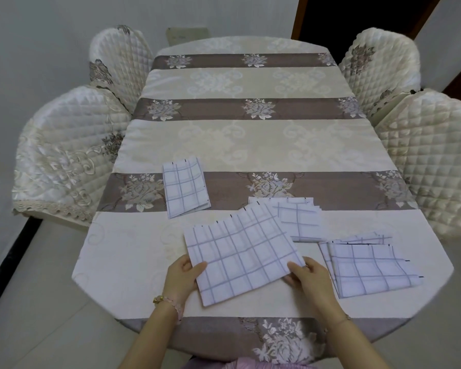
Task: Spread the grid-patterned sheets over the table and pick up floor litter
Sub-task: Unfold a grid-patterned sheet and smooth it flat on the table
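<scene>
Now pinching the folded white sheet with grey grid lines at its near corners, left hand and right hand both gripping, probably to unfold it; resting on the striped floral table.

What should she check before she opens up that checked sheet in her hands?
1. Left hand grips the held sheet at its left edge: ok.
2. Right hand grips its right edge: ok.
3. Bare tablecloth beyond for spreading: ok.
4. Folded sheet at left lies apart from the held one: ok.
5. Middle stack free of the held sheet: not ok, its corner is overlapped.
6. Floor litter located: cannot tell, none visible.
</scene>
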Motion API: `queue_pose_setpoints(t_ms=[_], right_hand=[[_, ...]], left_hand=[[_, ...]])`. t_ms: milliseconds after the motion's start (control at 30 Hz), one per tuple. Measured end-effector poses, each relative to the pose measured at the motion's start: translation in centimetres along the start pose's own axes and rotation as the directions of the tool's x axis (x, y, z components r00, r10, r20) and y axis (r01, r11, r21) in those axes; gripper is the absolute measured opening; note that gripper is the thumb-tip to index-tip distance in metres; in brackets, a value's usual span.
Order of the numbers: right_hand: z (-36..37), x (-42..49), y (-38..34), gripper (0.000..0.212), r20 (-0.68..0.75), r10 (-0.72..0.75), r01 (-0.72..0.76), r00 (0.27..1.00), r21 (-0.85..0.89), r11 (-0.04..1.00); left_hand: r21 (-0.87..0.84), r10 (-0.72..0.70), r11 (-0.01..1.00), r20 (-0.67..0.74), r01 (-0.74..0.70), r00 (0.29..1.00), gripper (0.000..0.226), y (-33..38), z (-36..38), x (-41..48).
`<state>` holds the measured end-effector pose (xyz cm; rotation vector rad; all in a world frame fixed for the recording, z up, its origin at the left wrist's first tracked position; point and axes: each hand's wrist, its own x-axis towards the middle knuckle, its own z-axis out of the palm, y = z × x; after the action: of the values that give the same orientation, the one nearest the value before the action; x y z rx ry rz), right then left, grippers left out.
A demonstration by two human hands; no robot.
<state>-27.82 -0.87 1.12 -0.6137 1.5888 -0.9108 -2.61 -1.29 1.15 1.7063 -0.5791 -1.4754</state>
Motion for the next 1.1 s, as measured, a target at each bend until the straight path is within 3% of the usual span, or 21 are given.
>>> queue_pose_setpoints(t_ms=[133, 233, 333, 400, 467, 567, 667, 733, 967, 1100], right_hand=[[-0.1, 0.2, 0.6, 0.016, -0.010, 0.014, -0.014, 1.000, 0.002, 1.000], [-0.2, 0.2, 0.0, 0.006, 0.009, -0.020, 0.020, 1.000, -0.011, 1.000], [-0.2, 0.1, -0.3, 0.037, -0.101, -0.163, 0.131, 0.982, -0.266, 0.955], [0.1, -0.6, -1.0, 0.040, -0.125, -0.303, 0.239, 0.945, -0.373, 0.897], [0.7, -1.4, -1.9, 0.029, -0.070, -0.335, 0.300, 0.940, -0.302, 0.905], [2.7, -3.2, -3.6, 0.019, 0.087, -0.227, 0.233, 0.970, -0.073, 0.970], [4.6, -4.3, -4.4, 0.021, 0.181, -0.182, 0.186, 0.967, -0.005, 0.983], [5.4, -4.5, -4.9, 0.024, 0.189, -0.165, 0.164, 0.968, 0.021, 0.986], [5.7, -3.8, -5.2, 0.023, 0.119, -0.173, 0.175, 0.978, -0.014, 0.984], [5.0, -3.3, -5.2, 0.026, 0.113, -0.163, 0.161, 0.980, 0.027, 0.987]], left_hand=[[-0.048, -0.048, 0.998, -0.010, 0.048, 0.999, 0.010, -0.1, -0.1, -0.1], [-0.045, 0.004, 0.999, -0.015, -0.004, 1.000, 0.017, 0.4, 0.0, -0.3], [-0.022, 0.109, 0.994, 0.000, -0.109, 0.994, 0.014, 1.4, 0.5, -0.7], [-0.007, 0.181, 0.984, 0.019, -0.180, 0.983, 0.007, 2.3, 1.3, -1.2], [0.039, 0.247, 0.968, 0.045, -0.249, 0.968, 0.004, 3.0, 2.3, -1.7], [0.154, 0.332, 0.924, 0.121, -0.349, 0.935, 0.005, 3.3, 3.9, -2.2], [0.246, 0.396, 0.858, 0.243, -0.451, 0.885, 0.013, 3.1, 5.4, -3.0], [0.269, 0.414, 0.822, 0.324, -0.502, 0.851, 0.008, 2.9, 6.1, -3.7], [0.344, 0.394, 0.765, 0.419, -0.545, 0.818, 0.029, 2.7, 6.9, -4.1], [0.225, 0.384, 0.841, 0.391, -0.491, 0.837, 0.022, 3.1, 6.6, -4.0]])
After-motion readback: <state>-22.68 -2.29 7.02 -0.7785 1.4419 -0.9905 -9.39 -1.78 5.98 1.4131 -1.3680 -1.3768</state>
